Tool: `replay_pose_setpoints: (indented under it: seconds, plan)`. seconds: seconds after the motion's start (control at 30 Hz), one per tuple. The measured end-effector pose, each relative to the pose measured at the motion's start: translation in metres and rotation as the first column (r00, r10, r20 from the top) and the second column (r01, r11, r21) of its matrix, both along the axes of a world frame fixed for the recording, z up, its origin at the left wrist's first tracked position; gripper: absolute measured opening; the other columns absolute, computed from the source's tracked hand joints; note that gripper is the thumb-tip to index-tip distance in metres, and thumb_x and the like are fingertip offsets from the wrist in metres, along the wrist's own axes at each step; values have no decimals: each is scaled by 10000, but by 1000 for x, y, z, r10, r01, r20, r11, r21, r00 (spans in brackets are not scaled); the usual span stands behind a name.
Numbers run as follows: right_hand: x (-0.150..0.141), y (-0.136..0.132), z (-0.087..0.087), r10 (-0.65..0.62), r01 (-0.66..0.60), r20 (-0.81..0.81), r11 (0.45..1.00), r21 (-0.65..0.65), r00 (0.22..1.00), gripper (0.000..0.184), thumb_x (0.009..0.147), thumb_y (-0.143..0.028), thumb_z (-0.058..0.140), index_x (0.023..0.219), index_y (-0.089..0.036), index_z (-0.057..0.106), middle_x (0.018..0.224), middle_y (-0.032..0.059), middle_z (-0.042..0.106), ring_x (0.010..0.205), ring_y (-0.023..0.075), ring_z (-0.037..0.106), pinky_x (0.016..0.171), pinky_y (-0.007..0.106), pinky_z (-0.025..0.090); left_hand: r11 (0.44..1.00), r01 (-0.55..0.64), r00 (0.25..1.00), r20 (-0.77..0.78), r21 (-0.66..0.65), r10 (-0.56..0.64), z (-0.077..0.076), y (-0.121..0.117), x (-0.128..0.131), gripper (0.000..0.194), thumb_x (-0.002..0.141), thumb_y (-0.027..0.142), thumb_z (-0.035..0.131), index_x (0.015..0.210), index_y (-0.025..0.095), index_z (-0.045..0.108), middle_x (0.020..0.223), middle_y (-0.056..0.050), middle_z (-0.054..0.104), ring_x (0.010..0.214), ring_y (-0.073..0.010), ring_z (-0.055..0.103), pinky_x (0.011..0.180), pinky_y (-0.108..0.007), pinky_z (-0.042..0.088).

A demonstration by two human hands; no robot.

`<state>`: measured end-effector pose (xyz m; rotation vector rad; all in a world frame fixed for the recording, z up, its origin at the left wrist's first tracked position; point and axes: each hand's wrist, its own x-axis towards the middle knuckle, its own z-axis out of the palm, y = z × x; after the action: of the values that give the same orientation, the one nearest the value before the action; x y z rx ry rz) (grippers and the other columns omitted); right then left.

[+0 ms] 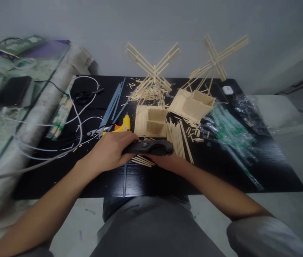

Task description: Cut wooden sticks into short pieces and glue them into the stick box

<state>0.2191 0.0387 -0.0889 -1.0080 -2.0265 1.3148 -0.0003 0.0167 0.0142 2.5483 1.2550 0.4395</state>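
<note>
My left hand (114,148) is closed around one end of a black tool (151,147) with a round pivot screw and a curved far end; its kind does not show clearly. Right behind and below this tool lies my right hand (167,162), its fingers mostly hidden by it. Several short wooden sticks (142,161) show between the hands, below the tool; whether the right hand touches them I cannot tell. Just beyond the hands stands a windmill model of wooden sticks (141,119) with a box-like base and crossed blades. A yellow glue gun (126,123) lies beside my left hand.
A second stick windmill (179,103) leans at the back right. Loose long sticks (178,139), blue-grey strips (114,103), scissors (94,132) and white cable (81,125) lie on the black table (221,171). Green-marked plastic packaging (228,125) covers its right side.
</note>
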Motion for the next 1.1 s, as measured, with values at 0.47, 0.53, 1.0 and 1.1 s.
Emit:
replay_pose_setpoints:
  seconds: [0.47, 0.53, 1.0, 1.1]
  plan:
    - [1, -7, 38, 11, -17, 110, 998, 54, 994, 286, 922, -127, 637, 1195, -212, 646, 1136, 58, 780, 1021, 221, 752, 998, 375, 550, 999, -22, 996, 87, -24, 24, -2, -9, -5, 201, 905, 272, 520, 988, 188, 682, 883, -43, 743, 785, -180, 686, 712, -292, 501]
    - [2, -8, 42, 18, -24, 109, 998, 52, 994, 290, 915, -113, 623, 1188, -206, 639, 1139, 56, 781, 1017, 213, 750, 972, 359, 560, 1000, -10, 994, 106, -18, 11, -1, -8, -4, 191, 899, 260, 527, 984, 187, 682, 883, -36, 745, 785, -175, 686, 717, -283, 503]
    - [-5, -5, 15, -16, 16, 2, 1000, 4, 1000, 456, 871, -158, 781, 1253, -218, 539, 906, 0, 814, 845, 178, 773, 857, 319, 563, 938, -342, 936, -69, 55, 346, -17, -48, -41, 330, 997, 390, 488, 1245, 191, 576, 1109, -102, 702, 998, -274, 689, 872, -381, 530]
    - [-4, -5, 17, -23, 23, -7, 1000, -6, 1000, 542, 871, -160, 785, 1330, -206, 501, 877, -3, 808, 834, 181, 770, 873, 330, 558, 912, -369, 880, -249, 178, 405, -26, -58, -46, 376, 992, 370, 462, 1277, 149, 568, 1084, -143, 673, 1003, -333, 669, 860, -439, 529]
